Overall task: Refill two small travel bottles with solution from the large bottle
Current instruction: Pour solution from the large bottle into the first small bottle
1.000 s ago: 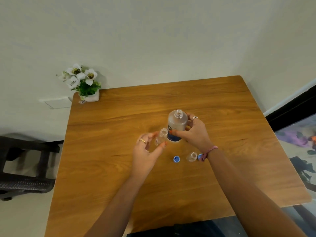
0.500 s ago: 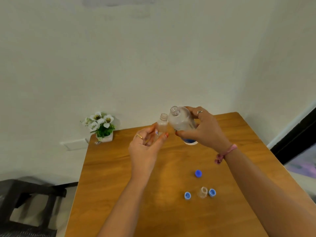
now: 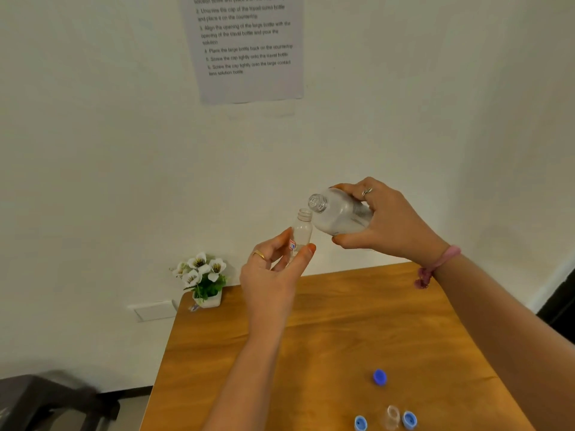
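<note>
A: We start with the biggest thing, the square wooden table. Its far edge runs along the white wall, and most of its top is bare, so we see open room across the middle and left.

B: Above it we have the printed instruction sheet taped to the wall, then the small white pot of white flowers at the table's far left corner, well apart from our hands.

A: Our right hand wraps its fingers and thumb around the large clear uncapped bottle, tilted over with its mouth pointing left, raised in front of the wall.

B: Our left hand pinches the small clear travel bottle between thumb and fingertips, upright, its open neck just beside and below the big bottle's mouth. Whether they touch, we cannot tell.

A: Near the table's close right part stands the second small clear bottle, uncapped, between two light blue caps.

B: The darker blue cap lies a little farther back, apart from them.
</note>
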The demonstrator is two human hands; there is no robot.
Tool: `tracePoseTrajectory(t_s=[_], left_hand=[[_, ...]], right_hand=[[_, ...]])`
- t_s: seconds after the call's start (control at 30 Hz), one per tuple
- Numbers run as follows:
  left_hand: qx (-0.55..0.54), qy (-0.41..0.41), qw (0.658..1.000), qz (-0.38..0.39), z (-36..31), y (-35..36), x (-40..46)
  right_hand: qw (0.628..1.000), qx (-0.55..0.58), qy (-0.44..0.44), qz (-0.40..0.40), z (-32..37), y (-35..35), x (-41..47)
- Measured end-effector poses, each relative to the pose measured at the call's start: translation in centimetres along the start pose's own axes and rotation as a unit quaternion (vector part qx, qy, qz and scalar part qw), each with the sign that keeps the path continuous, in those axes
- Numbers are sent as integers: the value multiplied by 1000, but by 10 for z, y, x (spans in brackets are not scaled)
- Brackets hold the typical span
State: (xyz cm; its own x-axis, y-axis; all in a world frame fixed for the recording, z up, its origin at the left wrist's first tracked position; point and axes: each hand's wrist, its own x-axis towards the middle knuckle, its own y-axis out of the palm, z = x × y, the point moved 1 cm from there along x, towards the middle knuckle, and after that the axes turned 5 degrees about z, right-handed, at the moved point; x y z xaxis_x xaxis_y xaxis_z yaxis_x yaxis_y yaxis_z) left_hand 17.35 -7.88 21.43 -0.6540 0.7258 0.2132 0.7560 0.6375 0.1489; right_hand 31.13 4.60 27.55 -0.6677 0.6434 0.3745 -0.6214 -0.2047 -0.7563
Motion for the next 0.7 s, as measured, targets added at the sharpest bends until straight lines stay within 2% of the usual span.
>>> tracePoseTrajectory(t_s=[0.7], left_hand=[[-11,22,1000,-11,-11,8,12]], right_hand=[[987,-145,-67,-1,3,-25,25]])
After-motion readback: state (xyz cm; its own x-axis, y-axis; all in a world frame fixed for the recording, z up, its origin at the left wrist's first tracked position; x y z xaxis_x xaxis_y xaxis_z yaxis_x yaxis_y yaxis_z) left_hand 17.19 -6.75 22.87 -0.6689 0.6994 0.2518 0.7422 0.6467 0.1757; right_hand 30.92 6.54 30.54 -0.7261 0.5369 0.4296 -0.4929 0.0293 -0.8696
